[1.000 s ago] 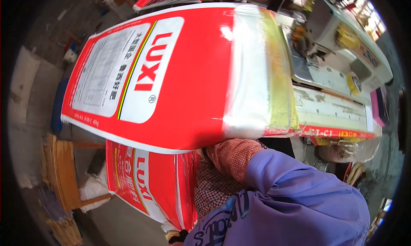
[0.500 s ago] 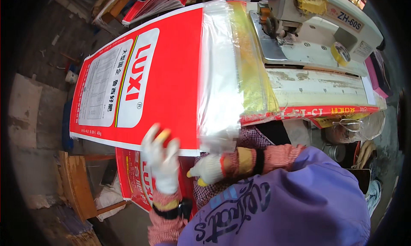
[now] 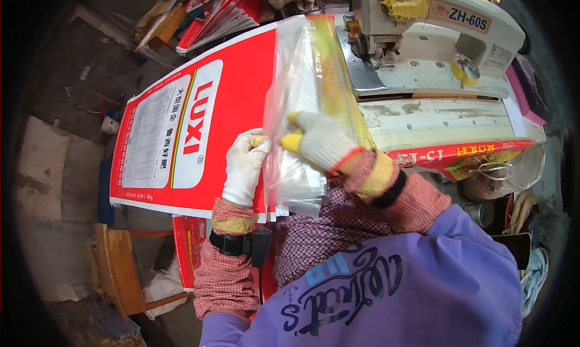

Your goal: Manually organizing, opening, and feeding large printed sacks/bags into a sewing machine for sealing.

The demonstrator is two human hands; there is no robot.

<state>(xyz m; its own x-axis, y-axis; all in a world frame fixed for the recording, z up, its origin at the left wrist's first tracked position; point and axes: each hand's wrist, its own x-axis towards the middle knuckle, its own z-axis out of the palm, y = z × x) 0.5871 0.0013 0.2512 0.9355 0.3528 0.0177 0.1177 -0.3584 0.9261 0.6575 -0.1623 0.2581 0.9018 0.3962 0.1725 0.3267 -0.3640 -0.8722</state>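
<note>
A red-and-white woven sack (image 3: pixel 244 84) lies flat before me, on top of others whose edges show at the near side. Its clear plastic liner (image 3: pixel 302 190) sticks out from the right end, wrinkled and partly lifted. My left hand (image 3: pixel 243 169), in a white glove, pinches the liner where it meets the red sack; the exact hold is partly hidden by the fingers. Over the liner, to the right, is my right hand (image 3: pixel 326 138), in a white glove with yellow fingertips. Its thumb and forefinger are apart, pointing toward the left hand.
A sewing machine (image 3: pixel 447 57) with a roll of yellow tape (image 3: pixel 465 69) stands at the right. Yellow woven material (image 3: pixel 338 63) lies between it and the liner. More folded sacks (image 3: pixel 223 21) are piled at the back. A wooden stand (image 3: pixel 118 268) is at lower left.
Both hands have moved up onto the sack's right end, the left to the right and the right up over the liner. The liner is now lifted and creased, and my left fingers have closed.
</note>
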